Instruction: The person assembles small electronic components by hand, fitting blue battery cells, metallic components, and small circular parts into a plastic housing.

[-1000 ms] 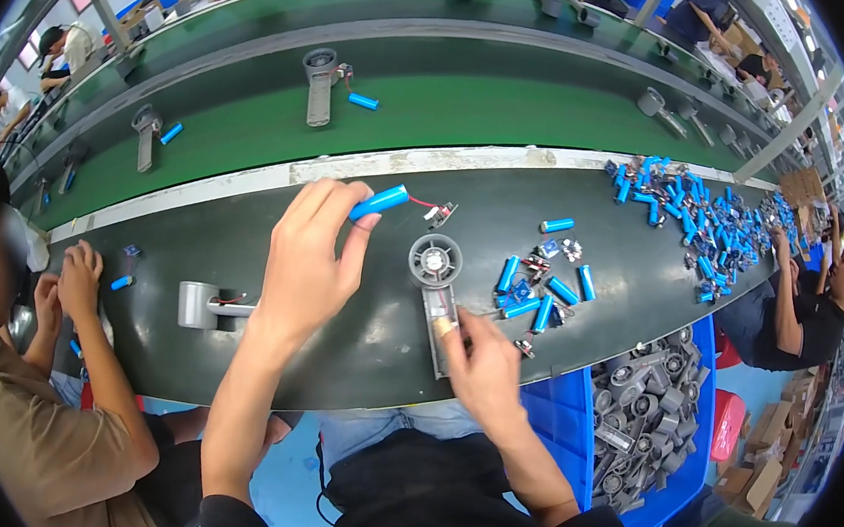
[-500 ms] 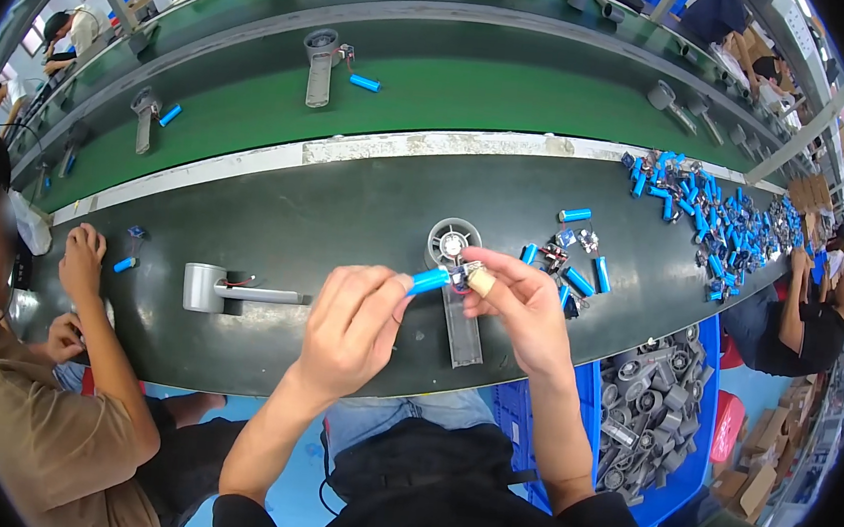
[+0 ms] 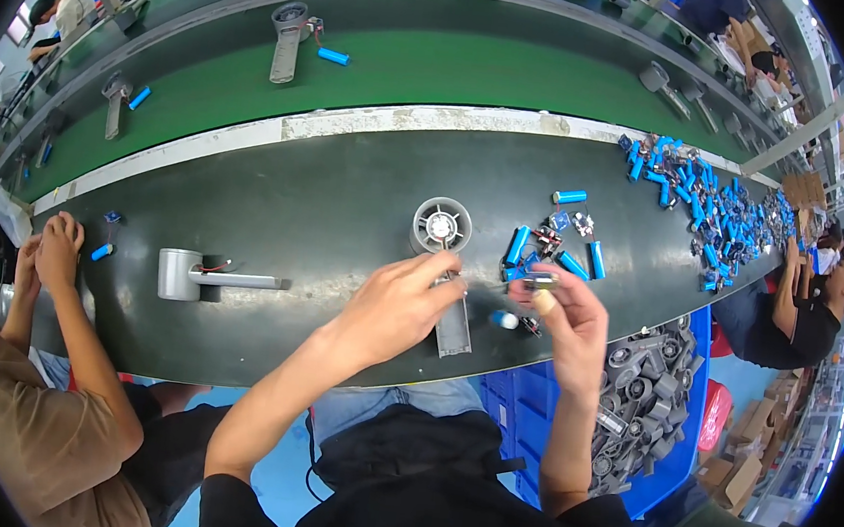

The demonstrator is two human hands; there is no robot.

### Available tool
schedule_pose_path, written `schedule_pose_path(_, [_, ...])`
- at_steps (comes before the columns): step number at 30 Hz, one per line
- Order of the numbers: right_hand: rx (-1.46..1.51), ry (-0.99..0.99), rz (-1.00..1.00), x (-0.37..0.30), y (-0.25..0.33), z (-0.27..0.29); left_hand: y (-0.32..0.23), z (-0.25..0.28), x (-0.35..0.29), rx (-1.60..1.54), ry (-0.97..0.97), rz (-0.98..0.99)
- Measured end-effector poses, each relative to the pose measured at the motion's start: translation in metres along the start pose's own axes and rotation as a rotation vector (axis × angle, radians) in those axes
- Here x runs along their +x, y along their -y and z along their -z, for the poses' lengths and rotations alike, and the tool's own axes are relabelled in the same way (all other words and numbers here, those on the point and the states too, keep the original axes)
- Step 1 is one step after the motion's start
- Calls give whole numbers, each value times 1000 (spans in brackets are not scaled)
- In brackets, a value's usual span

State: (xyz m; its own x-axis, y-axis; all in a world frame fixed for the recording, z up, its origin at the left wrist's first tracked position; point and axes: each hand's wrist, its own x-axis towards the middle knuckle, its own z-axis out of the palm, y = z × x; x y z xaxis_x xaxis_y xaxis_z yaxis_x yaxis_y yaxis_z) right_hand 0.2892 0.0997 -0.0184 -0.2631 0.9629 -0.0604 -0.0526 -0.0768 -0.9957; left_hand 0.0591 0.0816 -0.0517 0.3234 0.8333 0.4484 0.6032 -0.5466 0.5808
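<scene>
A grey fan housing [image 3: 442, 227] with a round spoked end lies in front of me, its open handle [image 3: 454, 333] pointing toward me. My left hand [image 3: 401, 297] is over the neck of this housing, fingers curled and thumb close to them; what they pinch is hidden. To the right, my right hand [image 3: 572, 327] is closed on a small circuit board [image 3: 541, 282] between thumb and fingers. A yellowish cover is on that thumb. Below the board, a blue battery [image 3: 504, 319] with a pale end hangs beside the hand, slightly blurred.
Several blue batteries [image 3: 574, 266] with boards lie beyond my right hand; a large heap [image 3: 718, 204] spreads farther right. Another grey housing [image 3: 180, 275] lies left. A blue crate [image 3: 514, 412] of grey parts stands below the table edge. Beyond the white ledge runs a green conveyor [image 3: 409, 72]. A co-worker [image 3: 58, 412] sits left.
My hands have moved apart. The right hand has carried the board and battery to the right, while my left hand has left the battery and come to the housing's neck.
</scene>
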Motion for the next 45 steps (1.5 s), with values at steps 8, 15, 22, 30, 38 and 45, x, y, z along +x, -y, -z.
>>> schedule_pose_path(8, [75, -25, -14, 12, -44, -41, 3, -12, 3, -461, -326, 339])
schedule_pose_path(15, [-37, -94, 101, 17, -69, -48, 3, -10, 11, -272, -327, 225])
schedule_pose_path(22, [-459, -175, 287, 20, -58, -54, -4, -14, 16, -157, -273, 183])
schedule_pose_path(30, [-492, -228, 286, 21, -56, -56, 1, -21, 16, -93, -362, 55])
schedule_pose_path(38, [-581, -233, 411, 22, -59, -55, 4, -25, 17, 8, -356, -29])
schedule_pose_path(45, [-595, -254, 418, 20, -62, -58, 0, -25, 15, 8, -307, -23])
